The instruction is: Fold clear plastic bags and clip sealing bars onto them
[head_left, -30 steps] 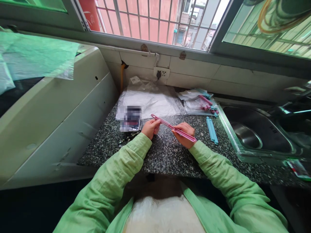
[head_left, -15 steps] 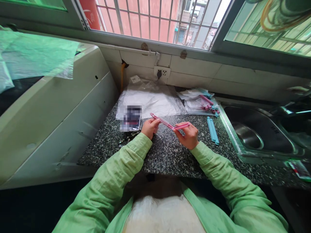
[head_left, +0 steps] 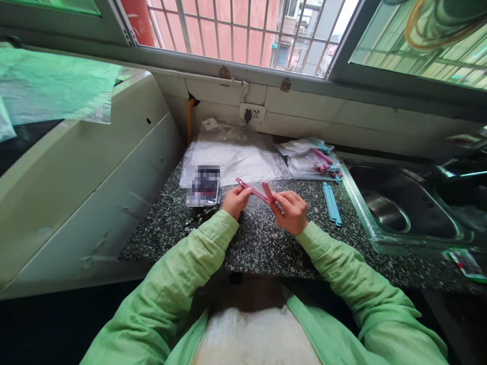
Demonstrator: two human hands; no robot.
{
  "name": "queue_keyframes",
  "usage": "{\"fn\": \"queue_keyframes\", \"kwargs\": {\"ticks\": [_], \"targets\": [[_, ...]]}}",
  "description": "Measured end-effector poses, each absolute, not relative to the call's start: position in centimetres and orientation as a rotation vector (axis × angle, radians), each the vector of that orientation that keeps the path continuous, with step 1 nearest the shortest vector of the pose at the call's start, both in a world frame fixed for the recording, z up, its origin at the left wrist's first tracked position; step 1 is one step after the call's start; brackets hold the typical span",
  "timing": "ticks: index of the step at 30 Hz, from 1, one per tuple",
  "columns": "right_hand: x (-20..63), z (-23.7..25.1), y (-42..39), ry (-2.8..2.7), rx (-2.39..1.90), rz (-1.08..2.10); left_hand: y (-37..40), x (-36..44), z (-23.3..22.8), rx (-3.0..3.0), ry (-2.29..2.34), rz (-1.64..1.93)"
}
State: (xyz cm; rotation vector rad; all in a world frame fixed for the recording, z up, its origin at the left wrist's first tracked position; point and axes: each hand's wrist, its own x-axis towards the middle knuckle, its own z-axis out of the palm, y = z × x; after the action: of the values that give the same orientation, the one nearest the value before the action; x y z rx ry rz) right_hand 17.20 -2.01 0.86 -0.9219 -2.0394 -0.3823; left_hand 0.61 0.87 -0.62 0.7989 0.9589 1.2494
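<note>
A pink plastic sealing clip (head_left: 255, 189) is held over the speckled granite counter (head_left: 262, 238), with a small clear plastic bag hanging at it. My left hand (head_left: 235, 201) pinches the clip's left end. My right hand (head_left: 292, 211) grips the hinged right arm of the clip, which is folded up and back toward the left. Both arms wear light green sleeves.
A blue clip (head_left: 332, 203) lies to the right. Bags with pink and blue clips (head_left: 315, 162) sit by the steel sink (head_left: 403, 210). A stack of clear bags (head_left: 233, 157) and a phone (head_left: 204, 186) lie behind. A white appliance (head_left: 76, 167) stands left.
My right hand has swung the clip's right arm upward and folded it back to the left. My left hand has stayed put on the other end.
</note>
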Motion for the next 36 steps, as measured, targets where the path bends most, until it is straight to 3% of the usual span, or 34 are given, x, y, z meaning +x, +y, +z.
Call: {"fn": "queue_keyframes", "kwargs": {"ticks": [36], "targets": [[17.07, 0.35, -1.58, -2.139, -0.986, -0.407, 0.62, 0.82, -0.58, 0.917, 0.943, 1.256]]}}
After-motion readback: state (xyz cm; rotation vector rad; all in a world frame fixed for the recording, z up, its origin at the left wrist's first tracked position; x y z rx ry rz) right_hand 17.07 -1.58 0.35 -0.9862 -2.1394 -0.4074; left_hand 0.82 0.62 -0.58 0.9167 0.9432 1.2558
